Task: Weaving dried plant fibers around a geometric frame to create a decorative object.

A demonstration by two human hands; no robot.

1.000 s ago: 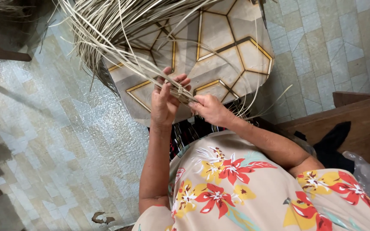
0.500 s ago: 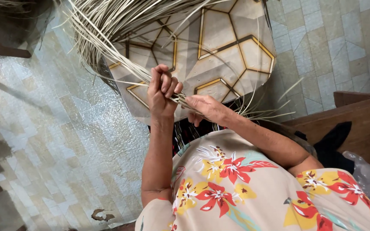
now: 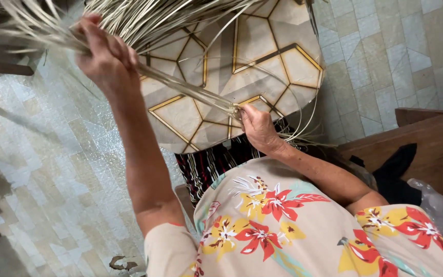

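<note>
1. A bundle of pale straw strands (image 3: 180,84) is seen stretched taut between the two hands, running from the upper left down to the lower right across a cushion.
2. The cushion (image 3: 262,56), cream-coloured with a pattern of gold-edged polygons, is taken here as the landmark; it lies in the upper middle of the view, above a floral garment.
3. The left hand (image 3: 103,56) is raised at the cushion's upper left edge. Its fingers are closed around the upper part of the bundle, so the strands are gripped in a fist.
4. The right hand (image 3: 257,128) is held at the cushion's lower edge, near its middle. Its fingers are pinched together on the lower end of the same bundle, where the strands meet.
5. More loose strands (image 3: 144,18) are spread in a fan over the cushion's top left, and a few thin ones are seen curling past its lower right corner.
6. A dark striped cloth (image 3: 206,166) is visible directly under the cushion's lower edge.
7. The floral garment (image 3: 283,225), beige with red and yellow flowers, fills the space below the cushion.
8. A tiled floor (image 3: 47,169) is seen to the cushion's left and right.
9. A brown wooden piece of furniture (image 3: 431,143) stands to the cushion's lower right, with a black cloth (image 3: 398,172) and a clear plastic bag (image 3: 437,205) on it.
</note>
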